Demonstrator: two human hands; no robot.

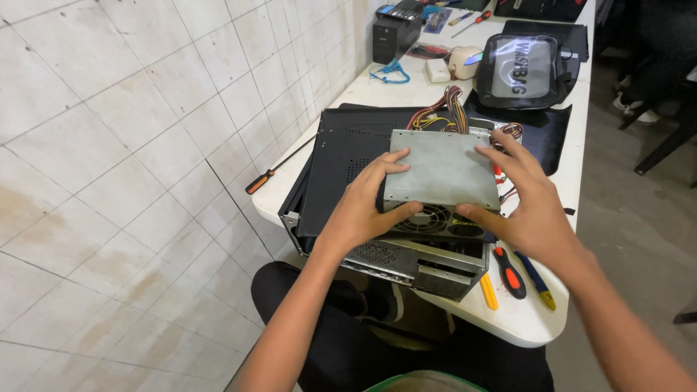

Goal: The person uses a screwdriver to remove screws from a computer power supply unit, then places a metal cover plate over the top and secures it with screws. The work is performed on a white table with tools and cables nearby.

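The black desktop computer case [348, 170] is lying on its side at the near-left corner of the white tabletop [534, 330], its near end overhanging the edge, and its grey metal power supply unit [444, 168] is sitting up on top of the chassis rather than seated in its bay. So the unit looks to be already free of its mounting, though its bundle of coloured cables [446, 109] is trailing off the far side, and whether those are plugged in anywhere cannot be told.

The left hand [363, 210] is gripping the unit's near-left corner, fingers spread over the top and thumb curling under by the fan grille [428, 218]. The right hand [526, 199] is clasping the right side (fingers wide, thumb pressing the near face). Three screwdrivers [512, 276] are lying at the near edge.
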